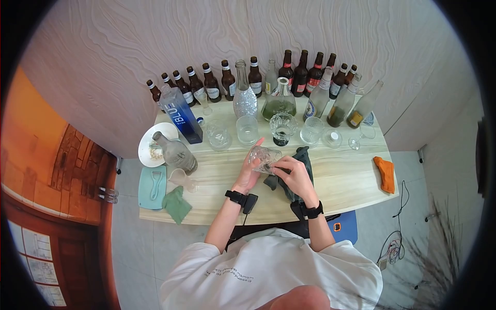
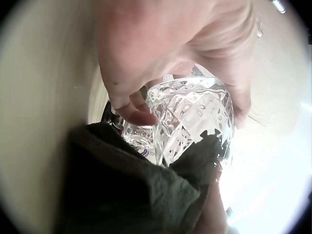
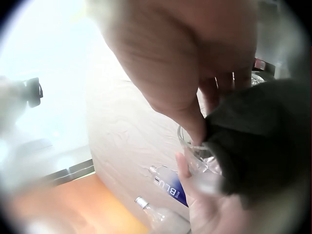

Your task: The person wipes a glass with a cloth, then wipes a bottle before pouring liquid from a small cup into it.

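Observation:
My left hand (image 1: 248, 174) holds a clear cut-glass tumbler (image 1: 264, 155) tilted above the table, fingers along one side and the thumb opposite. In the left wrist view the tumbler (image 2: 192, 109) shows its diamond pattern. My right hand (image 1: 298, 180) pinches a dark green cloth (image 1: 304, 161), whose loose end hangs down beneath that hand. In the right wrist view the fingers of the right hand (image 3: 180, 63) reach to the tumbler's rim, with the cloth (image 3: 268, 136) bunched beside them and covering part of the glass.
Behind the hands stand several glasses, a footed glass (image 1: 282, 126) and a green-tinted decanter (image 1: 279, 107). Brown bottles line the back. Left are a blue bottle (image 1: 182, 116), grey bottle (image 1: 178, 155), white plate (image 1: 146, 139), peeler (image 1: 156, 188) and green cloth (image 1: 177, 205); right, an orange cloth (image 1: 385, 175).

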### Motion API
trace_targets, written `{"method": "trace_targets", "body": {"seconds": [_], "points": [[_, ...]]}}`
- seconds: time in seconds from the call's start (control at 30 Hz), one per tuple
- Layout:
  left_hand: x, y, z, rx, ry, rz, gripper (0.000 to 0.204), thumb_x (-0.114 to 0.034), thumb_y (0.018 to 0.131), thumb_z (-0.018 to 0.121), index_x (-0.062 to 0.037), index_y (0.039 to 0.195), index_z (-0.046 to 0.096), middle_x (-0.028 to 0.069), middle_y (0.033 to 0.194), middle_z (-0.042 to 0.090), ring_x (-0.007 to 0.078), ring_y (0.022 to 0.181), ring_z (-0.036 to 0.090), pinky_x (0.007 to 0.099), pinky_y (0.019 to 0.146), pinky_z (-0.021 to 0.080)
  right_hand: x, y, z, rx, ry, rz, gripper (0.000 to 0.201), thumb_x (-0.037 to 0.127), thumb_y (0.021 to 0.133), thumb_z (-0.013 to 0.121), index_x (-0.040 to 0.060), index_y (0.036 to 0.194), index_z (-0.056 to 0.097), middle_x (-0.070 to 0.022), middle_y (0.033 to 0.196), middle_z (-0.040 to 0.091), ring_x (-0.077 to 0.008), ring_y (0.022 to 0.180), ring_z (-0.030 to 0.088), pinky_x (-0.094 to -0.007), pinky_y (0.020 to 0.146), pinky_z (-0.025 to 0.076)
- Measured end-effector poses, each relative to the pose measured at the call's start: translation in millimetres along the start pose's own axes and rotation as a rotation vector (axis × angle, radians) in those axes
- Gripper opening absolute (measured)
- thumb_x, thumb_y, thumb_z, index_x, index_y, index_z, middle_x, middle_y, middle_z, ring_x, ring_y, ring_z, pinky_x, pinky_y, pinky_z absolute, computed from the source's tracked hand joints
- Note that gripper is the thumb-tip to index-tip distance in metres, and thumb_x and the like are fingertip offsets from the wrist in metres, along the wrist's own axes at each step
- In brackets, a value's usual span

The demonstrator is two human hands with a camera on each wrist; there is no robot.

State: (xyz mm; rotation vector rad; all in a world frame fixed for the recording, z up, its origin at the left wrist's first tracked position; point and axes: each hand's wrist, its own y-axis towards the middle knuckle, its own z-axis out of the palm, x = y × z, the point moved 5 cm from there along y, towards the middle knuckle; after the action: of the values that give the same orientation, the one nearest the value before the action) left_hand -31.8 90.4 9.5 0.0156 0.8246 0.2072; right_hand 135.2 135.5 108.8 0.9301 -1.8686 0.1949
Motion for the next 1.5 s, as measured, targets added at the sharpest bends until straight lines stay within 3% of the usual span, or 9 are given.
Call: {"method": "trace_targets", "body": {"seconds": [0.23,0.47,0.6,0.73,0.93,1.1,1.33,1.37,1.5], "points": [[-2.0,-0.1,3.3,0.013,0.117,0.047,0.112,-0.050,0.082,0.093,-0.0114,0.169,0.034,0.0007,0.126,0.062,0.0164,0.123,0.061,0.0377,0.110,0.049,-3.6,1.0,-9.3,-0.378,-0.113,0.031,0.015,0.012,0.090,0.082,0.0022,0.100,0.083,-0.0149,0.095,0.077,-0.0341,0.084,0.074,-0.0401,0.075,0.057],[2.6,-4.2,-6.3,-0.045,-0.013,0.032,0.103,-0.054,0.086,0.088,-0.0114,0.165,0.038,0.0057,0.131,0.065,0.0205,0.126,0.062,0.0404,0.112,0.048,3.8,-6.3,12.9,-0.161,0.015,-0.083,0.016,0.012,0.090,0.082,0.0036,0.103,0.083,-0.0129,0.098,0.077,-0.0331,0.087,0.074,-0.0390,0.078,0.057],[5.2,-1.6,-18.4,-0.054,-0.068,0.084,0.097,-0.057,0.093,0.081,-0.0153,0.167,0.035,0.0073,0.140,0.064,0.0229,0.130,0.061,0.0431,0.115,0.047,3.0,-10.5,-4.4,-0.245,-0.169,-0.047,0.015,0.013,0.090,0.082,0.0052,0.102,0.084,-0.0113,0.096,0.076,-0.0330,0.086,0.073,-0.0407,0.077,0.057],[-3.7,-4.4,-6.3,-0.042,-0.031,0.097,0.101,-0.052,0.086,0.088,-0.0134,0.165,0.038,0.0068,0.137,0.064,0.0213,0.130,0.061,0.0411,0.113,0.048,-1.0,-5.2,-9.4,-0.340,-0.188,-0.051,0.015,0.015,0.091,0.082,0.0050,0.102,0.084,-0.0108,0.094,0.076,-0.0324,0.085,0.073,-0.0407,0.076,0.057],[-2.4,-5.4,-0.3,-0.001,0.074,0.088,0.107,-0.052,0.083,0.091,-0.0111,0.166,0.036,0.0065,0.137,0.063,0.0221,0.130,0.061,0.0417,0.113,0.049,-0.3,8.3,11.1,-0.228,-0.010,0.029,0.017,0.014,0.089,0.083,0.0031,0.101,0.084,-0.0124,0.093,0.076,-0.0336,0.082,0.072,-0.0385,0.073,0.054],[-4.9,-4.7,-5.3,-0.027,-0.086,0.087,0.097,-0.042,0.087,0.091,-0.0117,0.164,0.040,0.0042,0.131,0.063,0.0186,0.126,0.061,0.0383,0.111,0.048,-5.3,0.7,15.9,-0.064,0.086,0.057,0.018,0.011,0.091,0.083,-0.0001,0.106,0.083,-0.0119,0.091,0.076,-0.0212,0.076,0.069,-0.0328,0.071,0.052],[-3.8,-2.0,-3.9,0.014,-0.046,0.065,0.105,-0.046,0.084,0.093,-0.0108,0.166,0.037,0.0077,0.140,0.062,0.0216,0.132,0.061,0.0408,0.114,0.049,-10.5,9.2,-9.2,-0.294,-0.021,0.158,0.016,0.009,0.094,0.082,-0.0013,0.106,0.082,-0.0071,0.086,0.074,-0.0111,0.075,0.063,-0.0278,0.070,0.050],[-3.2,-1.0,-3.3,0.023,-0.032,0.056,0.105,-0.046,0.084,0.093,-0.0108,0.166,0.036,0.0078,0.140,0.062,0.0214,0.133,0.061,0.0409,0.114,0.048,-7.4,10.5,-7.2,-0.314,-0.029,0.122,0.016,0.011,0.092,0.083,-0.0001,0.104,0.083,-0.0122,0.090,0.076,-0.0187,0.069,0.064,-0.0320,0.066,0.049],[1.0,-0.3,-2.8,0.042,0.044,0.048,0.105,-0.048,0.085,0.092,-0.0107,0.166,0.036,0.0069,0.138,0.062,0.0208,0.132,0.060,0.0409,0.114,0.048,2.4,13.0,9.0,-0.263,0.008,0.022,0.015,0.010,0.091,0.083,-0.0005,0.102,0.083,-0.0133,0.090,0.077,-0.0221,0.070,0.067,-0.0330,0.067,0.052]]}}
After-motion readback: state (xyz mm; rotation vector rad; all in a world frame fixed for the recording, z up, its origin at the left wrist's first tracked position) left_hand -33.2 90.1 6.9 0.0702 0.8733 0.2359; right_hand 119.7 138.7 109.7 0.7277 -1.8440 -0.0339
